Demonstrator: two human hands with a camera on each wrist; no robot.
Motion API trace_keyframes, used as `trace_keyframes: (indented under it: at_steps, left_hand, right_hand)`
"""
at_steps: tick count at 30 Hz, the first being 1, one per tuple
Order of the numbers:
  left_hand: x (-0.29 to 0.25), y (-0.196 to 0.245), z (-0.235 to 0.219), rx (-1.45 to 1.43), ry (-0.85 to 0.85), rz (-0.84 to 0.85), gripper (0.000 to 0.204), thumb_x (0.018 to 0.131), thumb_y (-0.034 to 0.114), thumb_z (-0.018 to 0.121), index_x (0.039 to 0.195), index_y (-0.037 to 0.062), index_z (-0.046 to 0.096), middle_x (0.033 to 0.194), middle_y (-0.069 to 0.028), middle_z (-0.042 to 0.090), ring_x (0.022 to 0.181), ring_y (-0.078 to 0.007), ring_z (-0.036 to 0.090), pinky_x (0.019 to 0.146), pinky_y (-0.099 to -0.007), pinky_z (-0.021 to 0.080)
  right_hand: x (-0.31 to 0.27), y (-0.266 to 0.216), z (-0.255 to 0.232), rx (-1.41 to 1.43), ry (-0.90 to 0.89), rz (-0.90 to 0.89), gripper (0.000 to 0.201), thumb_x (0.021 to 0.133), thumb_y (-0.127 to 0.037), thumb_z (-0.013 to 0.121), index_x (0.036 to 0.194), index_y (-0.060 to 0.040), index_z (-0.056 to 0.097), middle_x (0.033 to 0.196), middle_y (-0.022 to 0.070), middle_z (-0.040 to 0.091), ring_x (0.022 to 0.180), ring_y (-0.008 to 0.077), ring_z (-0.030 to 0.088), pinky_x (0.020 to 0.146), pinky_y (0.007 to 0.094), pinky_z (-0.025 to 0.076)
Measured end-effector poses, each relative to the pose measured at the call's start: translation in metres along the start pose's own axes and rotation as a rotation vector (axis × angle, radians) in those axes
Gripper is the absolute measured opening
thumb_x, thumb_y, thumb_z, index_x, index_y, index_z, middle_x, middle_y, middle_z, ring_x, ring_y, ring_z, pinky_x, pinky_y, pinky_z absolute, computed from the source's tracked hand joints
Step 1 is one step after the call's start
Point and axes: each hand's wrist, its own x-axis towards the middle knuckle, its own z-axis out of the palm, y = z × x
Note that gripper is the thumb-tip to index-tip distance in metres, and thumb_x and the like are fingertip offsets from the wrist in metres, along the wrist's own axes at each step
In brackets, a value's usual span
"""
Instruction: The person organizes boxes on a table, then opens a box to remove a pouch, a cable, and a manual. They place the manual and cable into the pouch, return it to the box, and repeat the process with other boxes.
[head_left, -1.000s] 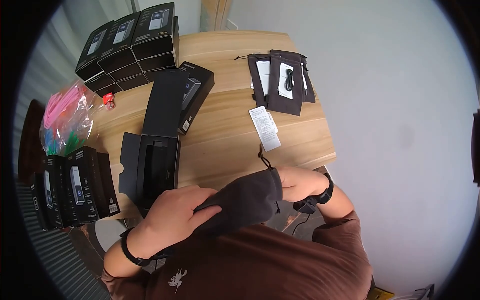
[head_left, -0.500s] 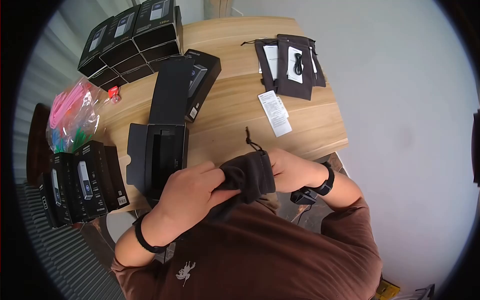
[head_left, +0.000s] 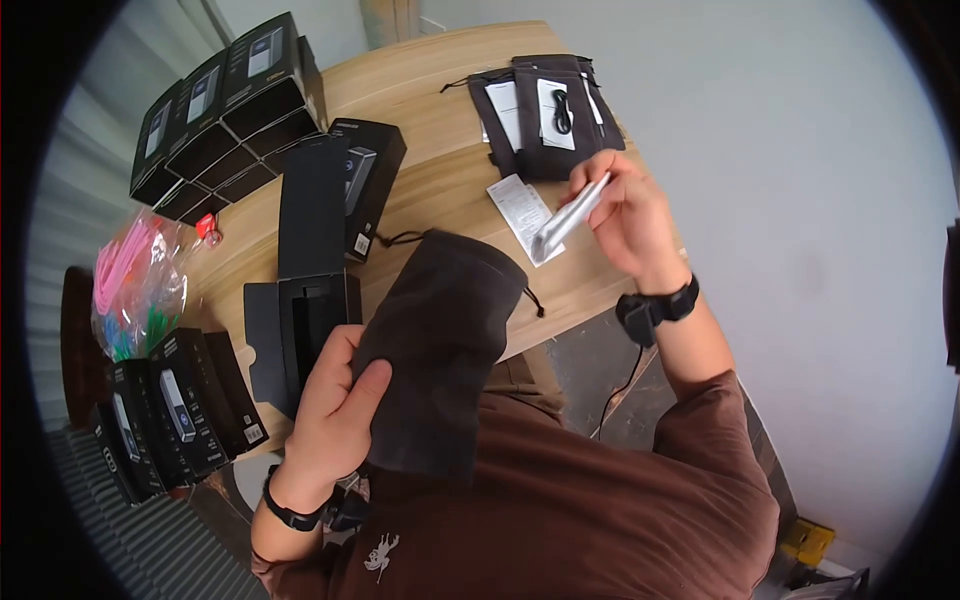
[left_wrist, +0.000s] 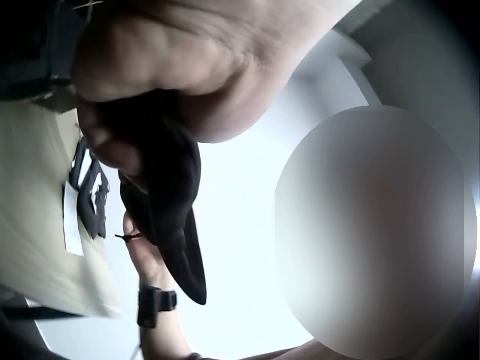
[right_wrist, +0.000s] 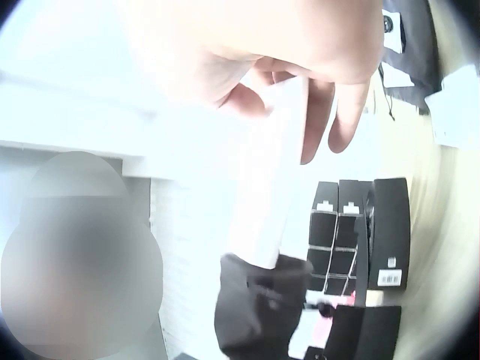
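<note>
Head view: left grip (head_left: pixel 333 408) pinching dark pouch (head_left: pixel 435 360); right grip (head_left: pixel 634 222) pinching silvery object (head_left: pixel 570 219).

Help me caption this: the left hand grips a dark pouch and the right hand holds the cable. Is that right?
No: the right hand holds a silvery object, not the cable, as the head view shows. The left hand does grip a dark pouch.

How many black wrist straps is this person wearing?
2: the left strap sits behind the left hand holding the dark pouch, the right strap behind the right hand holding a silver object.
</note>
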Motion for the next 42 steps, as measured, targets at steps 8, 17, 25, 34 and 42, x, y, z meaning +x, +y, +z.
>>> trace_keyframes:
  at_steps: [8,17,25,34,42]
  left_hand:
    - [0.008,0.006,0.005,-0.487,-0.069,0.014,0.058,0.099,0.0,0.062,0.153,0.0009,0.041,0.141,-0.0129,0.061,0.128,-0.0222,0.062,0.111,-0.0366,0.048]
    - [0.013,-0.019,0.023,-0.171,-0.044,0.058,0.074,0.092,-0.009,0.065,0.158,0.0021,0.034,0.149,-0.0114,0.055,0.135,-0.0208,0.055,0.116,-0.0364,0.043]
    - [0.026,-0.068,0.033,-0.085,-0.166,-0.215,0.083,0.095,-0.014,0.054,0.165,0.0007,0.011,0.156,-0.0172,0.047,0.143,-0.0232,0.048,0.12,-0.0353,0.037]
    - [0.018,-0.084,0.03,-0.133,-0.066,-0.115,0.099,0.092,-0.02,0.047,0.17,0.0151,-0.003,0.16,-0.02,0.043,0.136,-0.0216,0.052,0.097,-0.0253,0.048]
    - [0.028,-0.092,0.021,0.257,0.017,0.045,0.082,0.094,-0.021,0.043,0.167,0.0121,0.027,0.155,-0.0173,0.051,0.074,-0.0021,0.05,0.068,-0.0178,0.043]
  right_hand:
    - [0.011,0.038,-0.037,-1.088,0.036,0.15,0.035,0.091,-0.03,0.071,0.107,0.0012,0.074,0.078,0.0062,0.066,0.07,0.0207,0.064,0.064,0.0333,0.051]
    - [0.02,0.058,-0.038,-1.679,0.119,0.059,0.037,0.083,-0.032,0.083,0.106,-0.0034,0.077,0.1,0.0129,0.073,0.09,0.0329,0.071,0.079,0.0422,0.057]
    - [0.013,0.065,-0.032,-1.686,0.172,-0.091,0.035,0.083,-0.02,0.08,0.114,-0.0058,0.072,0.103,0.0134,0.074,0.097,0.0361,0.071,0.083,0.044,0.057]
    - [0.034,0.06,-0.045,-1.613,0.007,0.131,0.041,0.081,-0.021,0.081,0.117,-0.0038,0.071,0.103,0.0148,0.076,0.1,0.0364,0.071,0.086,0.0424,0.057]
    - [0.01,0.059,-0.003,-1.781,0.124,0.082,0.06,0.08,-0.021,0.084,0.135,-0.0039,0.065,0.115,0.018,0.074,0.109,0.0361,0.071,0.09,0.0448,0.057]
